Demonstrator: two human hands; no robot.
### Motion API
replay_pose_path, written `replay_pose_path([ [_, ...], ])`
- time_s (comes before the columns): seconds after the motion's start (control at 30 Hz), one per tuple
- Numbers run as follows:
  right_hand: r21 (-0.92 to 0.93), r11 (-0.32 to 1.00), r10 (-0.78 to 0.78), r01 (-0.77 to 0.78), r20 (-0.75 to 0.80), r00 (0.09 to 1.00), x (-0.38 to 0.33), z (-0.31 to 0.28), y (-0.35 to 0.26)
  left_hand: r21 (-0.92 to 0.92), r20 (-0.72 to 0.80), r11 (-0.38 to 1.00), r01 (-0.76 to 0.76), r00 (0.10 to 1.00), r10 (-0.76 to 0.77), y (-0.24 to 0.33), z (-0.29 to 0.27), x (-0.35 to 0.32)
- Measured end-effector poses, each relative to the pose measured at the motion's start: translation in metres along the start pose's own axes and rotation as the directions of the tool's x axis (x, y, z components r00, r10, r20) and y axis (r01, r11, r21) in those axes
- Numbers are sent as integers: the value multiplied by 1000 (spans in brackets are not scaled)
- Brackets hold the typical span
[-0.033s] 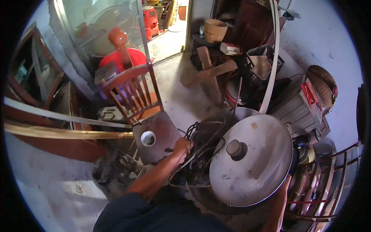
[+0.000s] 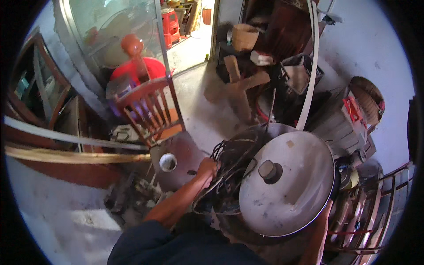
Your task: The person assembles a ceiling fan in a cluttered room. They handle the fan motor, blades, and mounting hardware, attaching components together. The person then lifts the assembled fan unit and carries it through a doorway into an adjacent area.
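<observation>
My left hand (image 2: pixel 207 171) is closed on a bundle of black cable (image 2: pixel 229 165) at the left rim of a large dark wok (image 2: pixel 280 129). Loops of the cable lie over the wok's left half. Whether those fingers also grip the rim is hidden. A big round grey lid (image 2: pixel 289 185) with a knob (image 2: pixel 267 170) rests tilted over the wok's right half. My right hand (image 2: pixel 326 214) is at the lid's lower right edge, its fingers out of sight behind the edge; I cannot tell if it grips lid or wok.
Left of the wok, a wooden chair (image 2: pixel 148 106) bears a white cup (image 2: pixel 168 162). Long strips (image 2: pixel 79 155) jut in from the left. Beyond stand a wooden trestle (image 2: pixel 240 88) and black crate (image 2: pixel 302 73). A slatted wooden frame (image 2: pixel 373 212) is close on the right.
The view has shifted very slightly; the chair and the things behind sit a little further left. Both hands, the cable and the lid keep their places.
</observation>
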State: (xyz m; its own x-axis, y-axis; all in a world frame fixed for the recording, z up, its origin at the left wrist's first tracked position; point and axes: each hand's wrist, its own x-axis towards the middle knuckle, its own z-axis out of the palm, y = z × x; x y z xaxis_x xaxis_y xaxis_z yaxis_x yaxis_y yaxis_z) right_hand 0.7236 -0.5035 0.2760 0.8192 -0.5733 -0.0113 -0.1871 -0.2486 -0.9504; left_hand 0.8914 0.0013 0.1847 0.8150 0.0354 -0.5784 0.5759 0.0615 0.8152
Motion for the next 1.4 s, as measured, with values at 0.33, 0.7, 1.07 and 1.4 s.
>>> replay_pose_path([
  [0.33,435,885,173,-167,27,985,188,141,-50,322,-4,867,-380,915,403,141,-46,119],
  [0.7,-40,876,-432,480,376,820,413,338,-124,441,-372,831,-339,773,513,264,-89,201],
  [1.07,-172,919,-249,355,446,860,598,539,-177,416,-483,871,-261,748,455,348,-100,378],
  [1.4,-194,933,-160,302,529,833,695,620,-192,372,-496,900,-226,772,399,395,-84,465],
])
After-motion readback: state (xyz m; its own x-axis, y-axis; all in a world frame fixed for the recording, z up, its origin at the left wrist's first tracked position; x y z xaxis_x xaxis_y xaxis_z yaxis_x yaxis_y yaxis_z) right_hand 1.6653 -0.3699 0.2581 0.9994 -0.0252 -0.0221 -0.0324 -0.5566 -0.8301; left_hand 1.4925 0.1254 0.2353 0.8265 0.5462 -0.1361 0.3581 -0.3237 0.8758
